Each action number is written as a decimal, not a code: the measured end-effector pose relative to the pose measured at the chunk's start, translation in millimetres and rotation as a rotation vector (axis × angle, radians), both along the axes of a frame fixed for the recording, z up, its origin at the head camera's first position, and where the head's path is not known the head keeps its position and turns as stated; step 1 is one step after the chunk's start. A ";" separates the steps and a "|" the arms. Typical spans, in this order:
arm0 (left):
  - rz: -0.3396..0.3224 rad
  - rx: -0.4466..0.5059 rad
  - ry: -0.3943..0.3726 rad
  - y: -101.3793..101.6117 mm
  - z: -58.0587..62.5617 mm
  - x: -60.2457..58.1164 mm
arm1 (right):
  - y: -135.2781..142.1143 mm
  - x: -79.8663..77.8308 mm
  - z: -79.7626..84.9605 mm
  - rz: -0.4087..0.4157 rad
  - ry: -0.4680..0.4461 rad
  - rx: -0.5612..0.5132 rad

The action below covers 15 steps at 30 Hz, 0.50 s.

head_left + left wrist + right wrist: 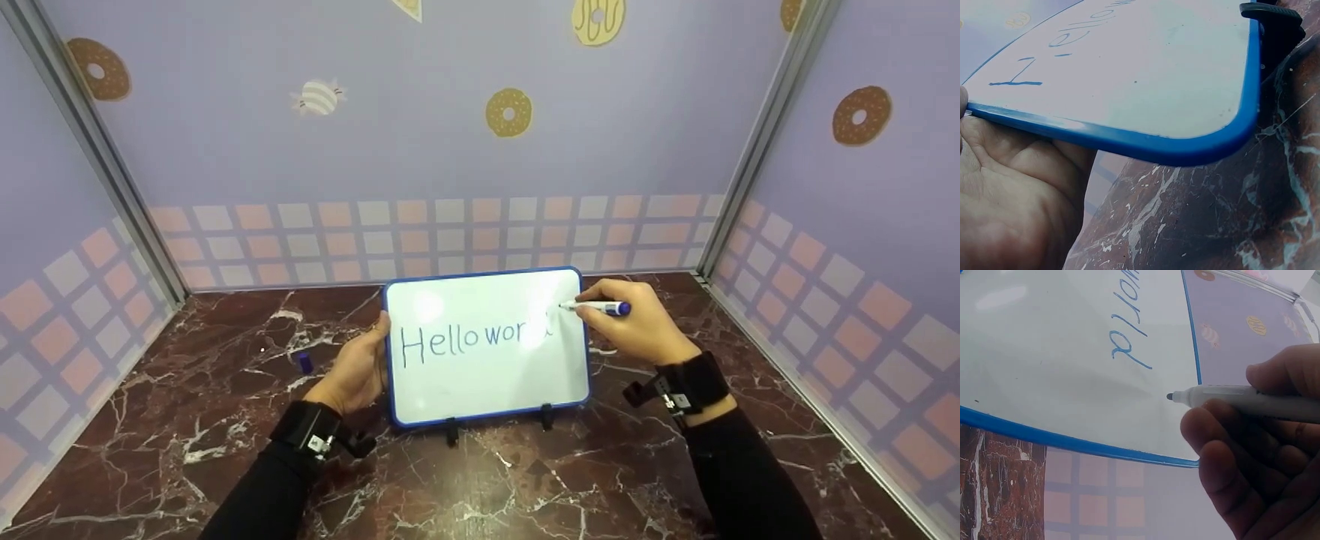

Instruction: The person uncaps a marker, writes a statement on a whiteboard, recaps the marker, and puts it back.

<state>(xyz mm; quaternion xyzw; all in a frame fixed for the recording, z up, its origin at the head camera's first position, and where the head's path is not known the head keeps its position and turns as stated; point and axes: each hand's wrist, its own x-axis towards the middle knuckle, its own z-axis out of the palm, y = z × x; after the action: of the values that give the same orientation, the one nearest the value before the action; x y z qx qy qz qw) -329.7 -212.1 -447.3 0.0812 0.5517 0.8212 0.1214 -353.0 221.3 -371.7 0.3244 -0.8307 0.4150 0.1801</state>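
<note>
A small whiteboard (480, 394) with a blue frame leans back on the tabletop, black clips or feet (452, 432) at its lower edge. Blue handwriting (1131, 323) on it reads "Hello world"; glare hides part of this in the head view. My left hand (356, 371) grips the board's left edge, thumb at the front and fingers passing behind, as the left wrist view (1022, 197) also shows. In my right hand (637, 322) a white marker (1230, 396) with a blue end is pinched, uncapped. Its tip is by the board's upper right; contact cannot be told.
A blue marker cap (304, 363) stands on the dark red marbled table (225, 450), left of my left hand. Purple walls (420, 150) with sweets and checks printed on them enclose the table at the back and both sides, with metal posts (772, 135) in the corners.
</note>
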 end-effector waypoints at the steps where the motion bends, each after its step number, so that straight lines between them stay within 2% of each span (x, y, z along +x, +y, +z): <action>1: 0.001 0.000 0.002 0.3 0.0 0.0 | 0.0 -0.3 -0.5 -0.005 0.003 0.000; 10: 0.007 -0.009 0.002 1.0 0.5 0.3 | 0.2 0.1 -0.7 -0.053 0.032 0.064; 15: -0.008 -0.020 0.007 0.5 0.4 0.7 | 1.2 -0.2 -0.5 -0.038 0.022 0.069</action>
<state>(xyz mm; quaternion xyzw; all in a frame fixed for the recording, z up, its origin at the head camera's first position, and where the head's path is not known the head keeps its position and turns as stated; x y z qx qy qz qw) -329.1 -211.6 -446.9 0.0852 0.5602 0.8147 0.1235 -353.2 222.4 -372.2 0.3193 -0.8485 0.3790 0.1857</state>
